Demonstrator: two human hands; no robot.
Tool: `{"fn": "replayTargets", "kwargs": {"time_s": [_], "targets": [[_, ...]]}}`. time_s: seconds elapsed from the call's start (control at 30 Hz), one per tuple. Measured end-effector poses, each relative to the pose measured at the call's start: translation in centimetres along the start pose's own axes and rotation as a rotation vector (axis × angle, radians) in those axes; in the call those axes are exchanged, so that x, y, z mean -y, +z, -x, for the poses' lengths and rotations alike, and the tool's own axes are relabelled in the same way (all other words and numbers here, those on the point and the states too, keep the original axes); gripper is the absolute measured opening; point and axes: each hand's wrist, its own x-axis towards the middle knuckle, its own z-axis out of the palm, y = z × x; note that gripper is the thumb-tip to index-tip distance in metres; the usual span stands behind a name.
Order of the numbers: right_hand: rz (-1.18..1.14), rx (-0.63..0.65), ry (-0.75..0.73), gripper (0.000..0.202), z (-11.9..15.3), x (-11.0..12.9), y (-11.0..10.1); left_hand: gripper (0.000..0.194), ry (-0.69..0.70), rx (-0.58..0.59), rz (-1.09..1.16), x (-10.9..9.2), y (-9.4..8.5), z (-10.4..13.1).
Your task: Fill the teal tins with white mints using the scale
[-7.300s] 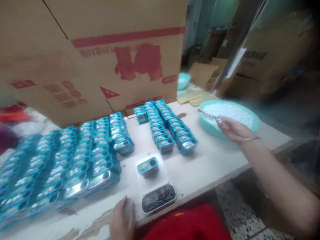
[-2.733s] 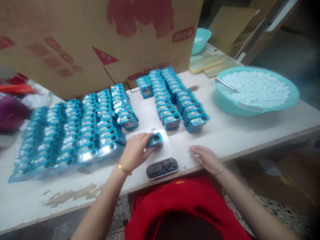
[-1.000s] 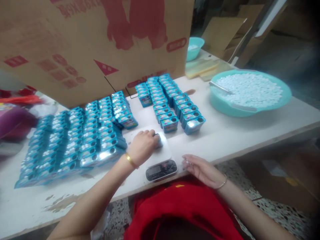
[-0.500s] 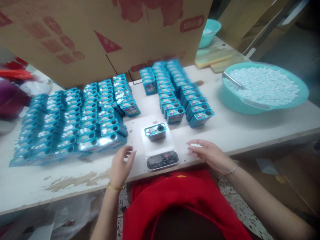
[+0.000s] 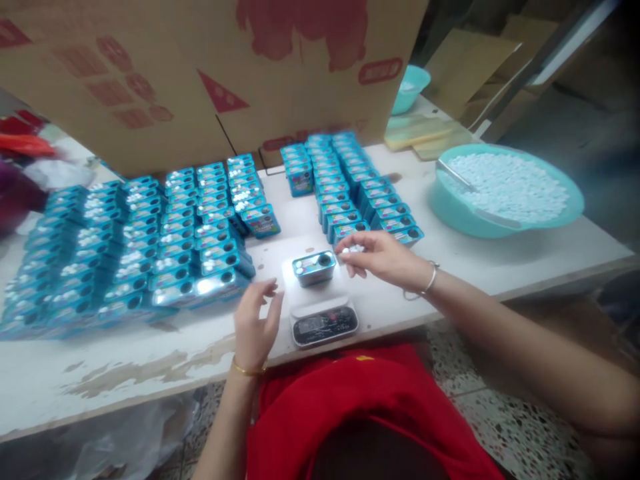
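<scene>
A small blue tin (image 5: 314, 269) with a dark round hole in its top stands on the white kitchen scale (image 5: 320, 301). A few white tablets lie on the tin's lid. My right hand (image 5: 383, 259) is just right of the tin, its fingers closed around several white tablets (image 5: 354, 249). At the scale's left side is my left hand (image 5: 257, 320), thumb and curled fingers apart, with nothing in it. The scale's dark panel faces me; its reading is too blurred to make out.
Rows of blue tins (image 5: 175, 240) with tablets on top fill the left. More tins (image 5: 340, 180) stand behind the scale. A turquoise basin (image 5: 465, 217) of white tablets, with a metal scoop (image 5: 457, 176), is at the right. A big cardboard box (image 5: 200, 60) stands behind.
My right hand has moved left and away from me, up to the tin, with the tablets in it. My left hand has come slightly closer to the scale. The view has shifted a little.
</scene>
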Motion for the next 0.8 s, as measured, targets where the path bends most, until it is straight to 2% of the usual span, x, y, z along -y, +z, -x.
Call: {"fn": "replayTargets", "kwargs": {"time_s": [0.13,0.23,0.43,0.57,0.67,0.8], "targets": [[-0.008,0.020,-0.004,0.009,-1.1,0.0,0.7,0.045,0.198,0.032,-0.169,-0.9,0.2,-1.2],[-0.070,-0.004,0.033,0.013,-1.1,-0.8,0.6,0.052,0.272,0.106,-0.270,-1.6,0.6,-1.6],[-0.163,-0.049,0.072,0.022,-0.6,-2.8,0.0,0.044,0.344,0.211,-0.301,-3.1,2.1,-3.2],[-0.223,-0.082,0.100,0.027,-0.1,-3.8,-0.6,0.033,0.397,0.216,-0.285,-3.6,3.0,-4.6],[-0.271,-0.129,0.166,0.029,0.6,-4.9,-1.3,0.038,0.403,0.220,-0.309,-3.6,3.3,-5.5],[-0.379,-0.176,0.283,0.033,2.0,-7.5,-2.1,0.055,0.378,0.345,-0.437,-4.1,3.5,-6.2]]}}
